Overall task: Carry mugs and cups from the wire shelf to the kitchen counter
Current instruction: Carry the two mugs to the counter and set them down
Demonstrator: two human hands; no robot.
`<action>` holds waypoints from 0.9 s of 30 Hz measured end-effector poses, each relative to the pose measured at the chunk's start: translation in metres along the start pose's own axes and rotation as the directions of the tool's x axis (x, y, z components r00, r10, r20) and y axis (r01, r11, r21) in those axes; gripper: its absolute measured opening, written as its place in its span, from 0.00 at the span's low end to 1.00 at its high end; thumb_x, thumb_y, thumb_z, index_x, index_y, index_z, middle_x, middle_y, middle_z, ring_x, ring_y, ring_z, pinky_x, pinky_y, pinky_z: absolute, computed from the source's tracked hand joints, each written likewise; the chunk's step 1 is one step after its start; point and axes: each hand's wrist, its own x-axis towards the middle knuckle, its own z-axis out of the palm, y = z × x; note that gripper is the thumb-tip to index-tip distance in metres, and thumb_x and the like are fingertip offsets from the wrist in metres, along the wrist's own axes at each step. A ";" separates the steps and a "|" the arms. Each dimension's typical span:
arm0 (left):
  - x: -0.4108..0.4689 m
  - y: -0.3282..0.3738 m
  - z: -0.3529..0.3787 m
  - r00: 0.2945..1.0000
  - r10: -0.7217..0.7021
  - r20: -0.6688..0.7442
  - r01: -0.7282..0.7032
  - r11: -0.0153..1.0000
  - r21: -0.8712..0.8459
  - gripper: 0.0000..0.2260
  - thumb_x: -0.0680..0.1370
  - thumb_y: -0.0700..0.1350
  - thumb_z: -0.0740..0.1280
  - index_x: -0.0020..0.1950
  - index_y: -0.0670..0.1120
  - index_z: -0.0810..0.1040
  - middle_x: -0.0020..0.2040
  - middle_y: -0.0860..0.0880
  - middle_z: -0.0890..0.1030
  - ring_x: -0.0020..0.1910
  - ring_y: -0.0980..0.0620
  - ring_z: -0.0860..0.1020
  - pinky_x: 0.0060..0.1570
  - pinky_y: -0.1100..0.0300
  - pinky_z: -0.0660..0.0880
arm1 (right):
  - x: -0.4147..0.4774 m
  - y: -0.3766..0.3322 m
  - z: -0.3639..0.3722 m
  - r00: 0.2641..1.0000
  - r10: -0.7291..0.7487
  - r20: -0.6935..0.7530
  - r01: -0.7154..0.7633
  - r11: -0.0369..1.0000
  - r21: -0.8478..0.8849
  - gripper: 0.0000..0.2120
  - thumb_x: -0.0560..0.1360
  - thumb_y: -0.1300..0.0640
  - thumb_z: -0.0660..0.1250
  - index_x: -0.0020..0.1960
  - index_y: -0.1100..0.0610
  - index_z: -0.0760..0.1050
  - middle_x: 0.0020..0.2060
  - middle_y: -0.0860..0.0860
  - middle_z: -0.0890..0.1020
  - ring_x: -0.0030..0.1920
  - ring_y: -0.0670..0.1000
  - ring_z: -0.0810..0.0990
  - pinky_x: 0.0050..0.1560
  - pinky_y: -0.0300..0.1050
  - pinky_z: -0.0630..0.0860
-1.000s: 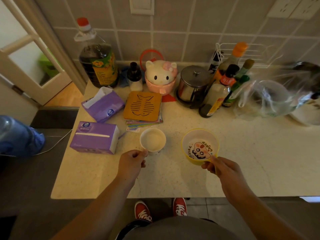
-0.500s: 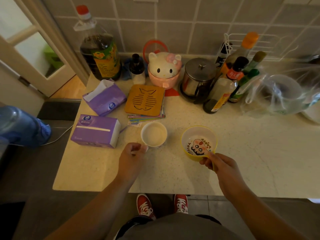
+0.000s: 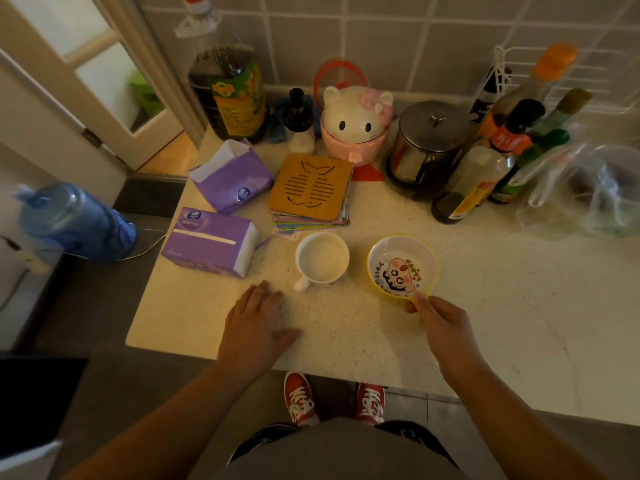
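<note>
A white mug (image 3: 322, 258) stands upright on the speckled counter (image 3: 485, 306), its handle pointing toward me. Just right of it sits a yellow cup (image 3: 401, 266) with a cartoon face printed inside. My left hand (image 3: 256, 323) hovers flat over the counter, fingers apart, a short way below and left of the mug's handle, touching nothing. My right hand (image 3: 440, 323) pinches the near rim or handle of the yellow cup with thumb and fingers.
Two purple tissue packs (image 3: 211, 247) lie left of the mug. Behind are a fish-cut wooden trivet (image 3: 311, 185) on coasters, a cat-shaped jar (image 3: 356, 124), an oil jug (image 3: 230, 95), a steel pot (image 3: 427, 143), sauce bottles (image 3: 485, 168) and plastic bags (image 3: 588, 188).
My left hand has let go of the white mug's handle and drawn back toward me, opening flat. My right hand stays on the yellow cup.
</note>
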 end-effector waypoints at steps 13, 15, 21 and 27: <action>-0.005 0.002 0.007 1.000 -0.019 0.006 0.018 1.000 0.023 0.39 0.69 0.73 0.56 0.75 0.53 0.61 0.79 0.47 0.57 0.78 0.45 0.54 0.73 0.44 0.59 | 0.009 0.005 -0.002 0.998 -0.066 -0.024 0.063 0.992 -0.113 0.16 0.76 0.43 0.64 0.35 0.48 0.82 0.30 0.47 0.83 0.26 0.38 0.76 0.30 0.42 0.71; -0.005 0.002 0.007 1.000 -0.017 0.000 0.017 1.000 0.021 0.39 0.69 0.73 0.56 0.75 0.53 0.62 0.79 0.47 0.58 0.77 0.45 0.55 0.73 0.44 0.60 | 0.010 0.005 -0.003 0.998 -0.055 -0.028 0.052 0.992 -0.117 0.16 0.76 0.42 0.65 0.35 0.47 0.82 0.31 0.49 0.84 0.27 0.41 0.77 0.32 0.43 0.72; -0.005 0.002 0.009 1.000 -0.011 -0.002 0.011 1.000 0.016 0.39 0.70 0.71 0.59 0.75 0.51 0.62 0.79 0.46 0.59 0.77 0.44 0.55 0.72 0.43 0.59 | 0.011 0.006 -0.003 0.998 -0.059 -0.010 0.058 0.992 -0.110 0.15 0.76 0.43 0.65 0.36 0.48 0.82 0.32 0.44 0.84 0.31 0.44 0.76 0.33 0.43 0.73; -0.006 0.002 0.009 1.000 0.008 -0.027 -0.008 1.000 0.016 0.37 0.71 0.69 0.62 0.74 0.51 0.62 0.78 0.46 0.59 0.77 0.44 0.55 0.72 0.43 0.60 | 0.009 0.008 -0.004 0.997 -0.076 0.000 0.075 0.990 -0.115 0.17 0.75 0.41 0.65 0.38 0.53 0.82 0.34 0.55 0.83 0.32 0.47 0.76 0.34 0.45 0.72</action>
